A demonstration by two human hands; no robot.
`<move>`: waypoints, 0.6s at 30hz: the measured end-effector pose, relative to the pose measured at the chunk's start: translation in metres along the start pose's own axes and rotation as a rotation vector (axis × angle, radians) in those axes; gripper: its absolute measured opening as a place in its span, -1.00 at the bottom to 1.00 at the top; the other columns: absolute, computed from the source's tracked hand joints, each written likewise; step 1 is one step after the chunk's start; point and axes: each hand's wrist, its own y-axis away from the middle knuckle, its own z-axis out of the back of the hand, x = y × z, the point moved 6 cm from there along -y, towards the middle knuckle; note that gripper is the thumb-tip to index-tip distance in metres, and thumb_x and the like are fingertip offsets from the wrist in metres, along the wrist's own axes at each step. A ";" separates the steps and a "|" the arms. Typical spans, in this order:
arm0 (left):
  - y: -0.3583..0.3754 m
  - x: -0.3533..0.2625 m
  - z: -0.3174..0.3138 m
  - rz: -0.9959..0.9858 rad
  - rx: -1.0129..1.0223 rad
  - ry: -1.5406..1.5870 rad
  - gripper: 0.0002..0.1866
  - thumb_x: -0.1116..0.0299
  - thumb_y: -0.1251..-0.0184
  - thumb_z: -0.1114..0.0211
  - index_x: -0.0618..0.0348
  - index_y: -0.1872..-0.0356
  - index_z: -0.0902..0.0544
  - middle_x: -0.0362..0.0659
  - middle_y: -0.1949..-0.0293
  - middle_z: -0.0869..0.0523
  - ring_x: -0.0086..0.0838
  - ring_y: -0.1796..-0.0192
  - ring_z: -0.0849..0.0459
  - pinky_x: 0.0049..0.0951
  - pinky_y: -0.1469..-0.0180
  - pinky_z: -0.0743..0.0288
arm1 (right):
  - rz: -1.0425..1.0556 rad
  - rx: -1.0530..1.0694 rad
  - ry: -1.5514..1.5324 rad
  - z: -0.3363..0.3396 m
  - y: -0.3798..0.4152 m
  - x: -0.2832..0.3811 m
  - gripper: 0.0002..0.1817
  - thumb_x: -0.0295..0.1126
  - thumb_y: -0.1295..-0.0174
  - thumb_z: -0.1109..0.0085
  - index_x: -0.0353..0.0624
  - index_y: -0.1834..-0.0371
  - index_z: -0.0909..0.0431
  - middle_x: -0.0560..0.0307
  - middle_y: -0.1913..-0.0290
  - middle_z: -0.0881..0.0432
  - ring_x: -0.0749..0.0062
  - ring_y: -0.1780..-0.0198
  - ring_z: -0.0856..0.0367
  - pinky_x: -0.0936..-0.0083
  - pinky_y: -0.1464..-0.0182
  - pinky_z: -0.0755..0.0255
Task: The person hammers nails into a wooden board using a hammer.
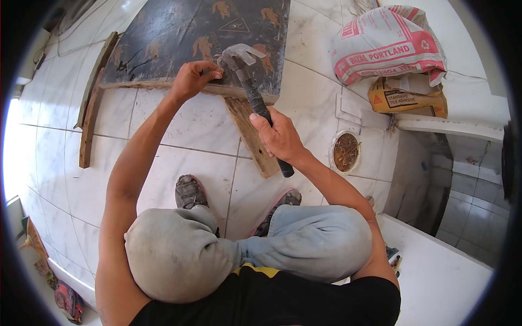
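In my right hand (280, 136) is a claw hammer (251, 89), gripped by its black handle. The hammer's metal head is over the near edge of a dark printed board (179, 32). My left hand (194, 79) is closed in a pinch at that same edge, just left of the hammer head. What its fingertips hold, if anything, is too small to make out. A wooden plank (250, 136) extends from under the board toward my feet, partly below the hammer handle.
Long wooden strips (91, 117) lie left of the board. At the right are a bowl of nails (346, 152), a cement bag (389, 46) and a tile adhesive bag (409, 99). A recessed opening (424, 179) lies beyond them. My shoes (190, 191) rest on white tiles.
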 end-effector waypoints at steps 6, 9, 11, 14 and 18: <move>0.001 0.001 -0.001 -0.048 0.008 -0.040 -0.87 0.47 -0.35 -0.45 0.24 0.14 -0.81 -0.16 0.16 -0.88 -0.53 0.10 -0.79 -0.43 -0.05 -0.62 | -0.063 -0.015 -0.113 0.012 0.009 0.015 -0.53 0.04 -0.53 -0.11 -0.19 0.27 -0.47 0.35 0.61 -0.40 0.70 0.55 -0.31 0.59 0.48 -0.26; -0.003 0.000 -0.001 -0.050 -0.020 -0.019 -0.87 0.46 -0.35 -0.45 0.25 0.15 -0.80 -0.14 0.15 -0.88 -0.51 0.10 -0.79 -0.41 -0.05 -0.62 | 0.172 -0.122 -0.150 0.012 0.007 0.013 -0.54 0.05 -0.54 -0.12 -0.17 0.28 -0.47 0.37 0.60 -0.37 0.72 0.52 -0.27 0.58 0.48 -0.24; -0.001 -0.003 0.001 -0.047 -0.031 -0.053 -0.88 0.47 -0.35 -0.44 0.26 0.16 -0.80 -0.17 0.17 -0.87 -0.46 0.12 -0.79 -0.39 -0.04 -0.62 | 0.055 -0.081 -0.160 -0.005 -0.002 -0.020 -0.52 0.07 -0.53 -0.12 -0.18 0.28 -0.47 0.36 0.62 -0.38 0.70 0.59 -0.31 0.55 0.53 -0.27; 0.000 -0.011 0.004 0.020 0.046 -0.143 -0.88 0.47 -0.35 -0.43 0.26 0.15 -0.79 -0.14 0.15 -0.86 -0.44 0.08 -0.78 -0.36 -0.05 -0.61 | -0.173 0.058 -0.105 0.001 -0.003 -0.026 -0.51 0.08 -0.51 -0.14 -0.17 0.31 -0.45 0.30 0.65 -0.40 0.63 0.70 -0.38 0.51 0.66 -0.31; -0.023 0.001 0.023 -0.089 0.073 -0.217 -0.83 0.39 -0.46 -0.32 0.08 0.04 -0.81 -0.12 0.12 -0.76 -0.32 0.05 -0.75 -0.29 0.01 -0.58 | -0.022 0.025 -0.187 0.010 0.007 -0.002 -0.55 0.02 -0.53 -0.13 -0.16 0.30 -0.41 0.30 0.66 -0.42 0.66 0.70 -0.39 0.58 0.66 -0.30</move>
